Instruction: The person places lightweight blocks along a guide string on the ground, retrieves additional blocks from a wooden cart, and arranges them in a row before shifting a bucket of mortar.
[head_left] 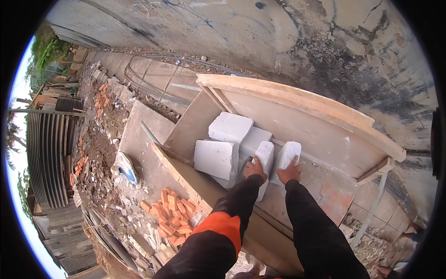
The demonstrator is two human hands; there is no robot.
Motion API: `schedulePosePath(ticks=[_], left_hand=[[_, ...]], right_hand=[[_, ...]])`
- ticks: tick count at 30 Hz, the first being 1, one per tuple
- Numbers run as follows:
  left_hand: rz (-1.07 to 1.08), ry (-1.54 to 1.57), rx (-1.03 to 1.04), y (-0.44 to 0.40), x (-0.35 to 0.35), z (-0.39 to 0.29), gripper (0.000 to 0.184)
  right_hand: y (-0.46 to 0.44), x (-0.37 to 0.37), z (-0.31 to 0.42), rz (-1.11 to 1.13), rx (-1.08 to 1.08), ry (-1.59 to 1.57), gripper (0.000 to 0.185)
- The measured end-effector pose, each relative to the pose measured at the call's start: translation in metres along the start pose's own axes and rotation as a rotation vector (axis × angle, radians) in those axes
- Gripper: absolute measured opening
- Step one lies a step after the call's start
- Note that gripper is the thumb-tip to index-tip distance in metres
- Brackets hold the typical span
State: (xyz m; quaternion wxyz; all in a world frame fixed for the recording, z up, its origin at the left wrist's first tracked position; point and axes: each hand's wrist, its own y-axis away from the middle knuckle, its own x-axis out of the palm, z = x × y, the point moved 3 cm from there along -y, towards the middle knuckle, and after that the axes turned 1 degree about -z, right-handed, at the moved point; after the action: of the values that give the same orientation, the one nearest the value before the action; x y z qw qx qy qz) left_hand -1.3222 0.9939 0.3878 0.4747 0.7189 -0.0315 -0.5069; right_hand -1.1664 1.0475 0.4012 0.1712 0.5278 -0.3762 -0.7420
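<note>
Both my arms reach down into a wooden box [320, 123] that holds several white, chalky building blocks. My left hand [255, 169] grips an upright white block [264, 156], fingers against its near side. Just to the right, my right hand [290, 172] grips another upright block [287, 152]. A narrow gap separates the two. Left of my hands, a tilted block [214, 157] and a pale block [231, 126] rest on others in the pile. The undersides of the held blocks are hidden, so I cannot tell whether they touch the floor of the box.
The box's near wooden side [183, 179] lies under my left arm. A pile of broken red bricks [173, 215], rubble and a sack [124, 168] lie to the left. Beyond the box are coiled rods [134, 69] and a stained wall [278, 42]. Another person's foot [412, 228] shows at far right.
</note>
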Motion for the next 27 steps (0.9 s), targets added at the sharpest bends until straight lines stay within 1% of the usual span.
schedulePosePath(ticks=[1, 4, 5, 6, 7, 8, 9, 10, 11, 12, 13, 14, 15, 16, 17, 18, 19, 21, 22, 24, 25, 27], left_hand=[[-0.002, 0.006, -0.008, 0.005, -0.005, 0.002, 0.102], [-0.073, 0.049, 0.117, 0.01, -0.054, -0.002, 0.098], [-0.127, 0.037, 0.172, 0.022, -0.08, -0.003, 0.098], [-0.147, 0.06, 0.22, 0.039, -0.113, -0.001, 0.098], [-0.222, 0.099, 0.263, 0.052, -0.137, 0.004, 0.098], [-0.265, 0.157, 0.285, 0.082, -0.176, 0.01, 0.099], [-0.31, 0.167, 0.242, 0.112, -0.206, 0.02, 0.099], [-0.392, 0.243, 0.271, 0.14, -0.236, 0.031, 0.097], [-0.472, 0.318, 0.3, 0.168, -0.259, 0.043, 0.096], [-0.52, 0.322, 0.258, 0.196, -0.279, 0.059, 0.096], [-0.628, 0.461, 0.272, 0.226, -0.296, 0.077, 0.096], [-0.735, 0.602, 0.293, 0.252, -0.31, 0.097, 0.096], [-0.777, 0.607, 0.261, 0.274, -0.318, 0.117, 0.096], [-0.932, 0.691, 0.258, 0.299, -0.324, 0.138, 0.098], [-1.084, 0.772, 0.261, 0.326, -0.328, 0.156, 0.099], [-1.125, 0.812, 0.217, 0.352, -0.331, 0.176, 0.1], [-1.184, 0.882, 0.183, 0.381, -0.332, 0.194, 0.101], [-1.331, 0.891, 0.078, 0.432, -0.319, 0.235, 0.101], [-1.365, 0.895, 0.044, 0.462, -0.311, 0.253, 0.101], [-1.475, 0.691, -0.152, 0.526, -0.287, 0.285, 0.1], [-1.501, 0.698, -0.211, 0.558, -0.27, 0.3, 0.1], [-1.351, 0.661, -0.415, 0.615, -0.232, 0.326, 0.098]], right_hand=[[-0.001, 0.001, -0.005, -0.013, -0.003, 0.003, 0.115], [-0.005, 0.0, -0.022, -0.008, -0.054, -0.063, 0.118], [-0.01, 0.001, -0.028, -0.023, -0.063, -0.095, 0.119], [-0.01, -0.004, -0.032, 0.021, -0.057, -0.056, 0.119], [-0.014, -0.005, -0.04, -0.003, -0.044, -0.018, 0.119], [-0.017, -0.004, -0.048, 0.0, -0.074, -0.015, 0.12], [-0.02, -0.003, -0.055, -0.012, -0.063, 0.006, 0.121], [-0.034, 0.007, -0.069, -0.018, -0.099, -0.025, 0.12], [-0.031, 0.001, -0.073, -0.012, -0.13, -0.057, 0.12], [-0.054, 0.013, -0.09, -0.035, -0.214, -0.114, 0.119], [-0.072, 0.03, -0.105, -0.053, -0.293, -0.176, 0.118], [-0.069, 0.033, -0.11, -0.083, -0.312, -0.118, 0.118], [-0.062, 0.024, -0.106, -0.116, -0.328, -0.057, 0.118], [-0.049, 0.01, -0.095, -0.11, -0.37, -0.044, 0.118], [-0.011, -0.017, -0.079, -0.072, -0.379, 0.064, 0.117], [0.016, -0.041, -0.066, -0.039, -0.388, 0.171, 0.117], [0.025, -0.057, -0.06, -0.043, -0.423, 0.185, 0.117], [0.043, -0.08, -0.041, -0.054, -0.606, 0.432, 0.113], [0.064, -0.099, -0.032, -0.052, -0.676, 0.455, 0.11], [0.117, -0.136, -0.016, -0.064, -0.793, 0.482, 0.103], [0.142, -0.155, -0.006, -0.078, -0.844, 0.492, 0.099], [0.16, -0.183, 0.006, -0.097, -0.965, 0.444, 0.098]])
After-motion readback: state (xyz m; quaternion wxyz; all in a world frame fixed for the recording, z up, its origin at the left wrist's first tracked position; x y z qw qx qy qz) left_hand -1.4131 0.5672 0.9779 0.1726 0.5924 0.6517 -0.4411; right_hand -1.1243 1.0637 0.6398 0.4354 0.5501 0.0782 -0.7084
